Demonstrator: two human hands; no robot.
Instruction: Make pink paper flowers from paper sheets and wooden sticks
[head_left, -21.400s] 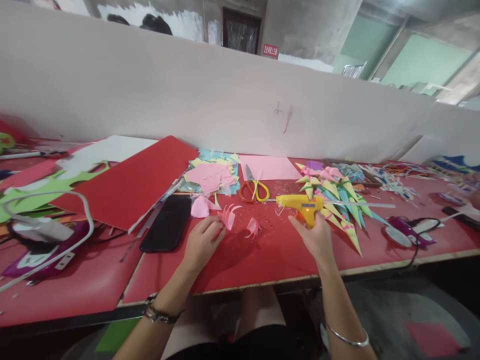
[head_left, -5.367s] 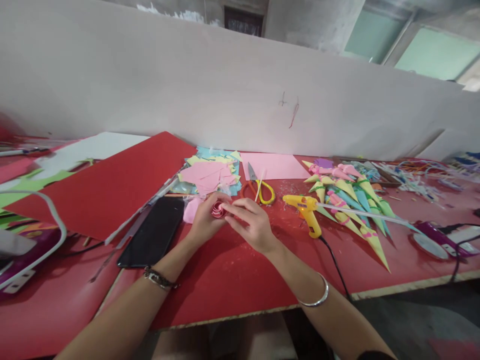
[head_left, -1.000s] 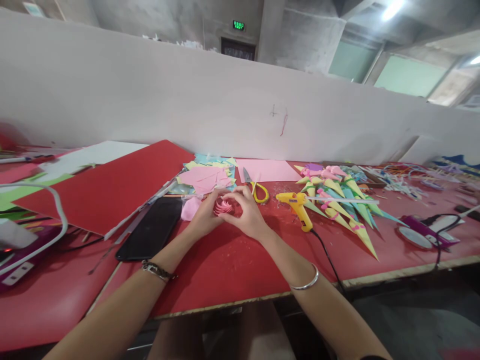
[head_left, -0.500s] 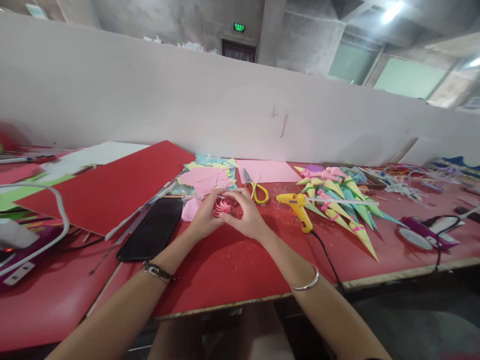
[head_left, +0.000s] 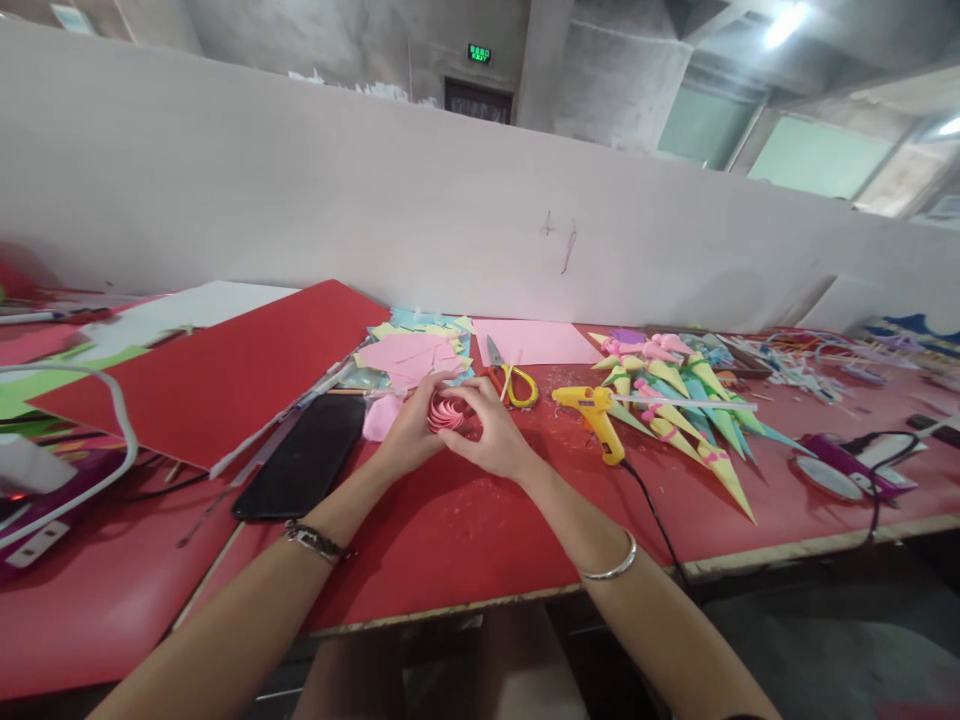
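A small pink swirled paper piece (head_left: 445, 414), with ridges like a rosette, sits between my two hands above the red table (head_left: 480, 550). My left hand (head_left: 411, 432) curls around its left side. From the right, the bent fingers and thumb of my right hand (head_left: 491, 432) close on it, leaving a gap at the palm. The fingertips of both hands nearly meet at the top. Just beyond lie stacked pink and yellow paper pieces (head_left: 412, 358) and scissors with yellow-and-red handles (head_left: 523, 388). A crumpled pink paper (head_left: 381, 418) rests beside my left hand.
A yellow glue gun (head_left: 600, 415) with a black cord lies right of my hands, near several paper cones (head_left: 679, 390). To the left are a black phone (head_left: 304, 460), a large red sheet (head_left: 247, 370) and a purple power strip (head_left: 52, 510). A pink sheet (head_left: 536, 342) lies by the wall.
Both hands stay in almost the same place around the pink paper piece, which appears slightly turned. Nothing else on the table has visibly moved.
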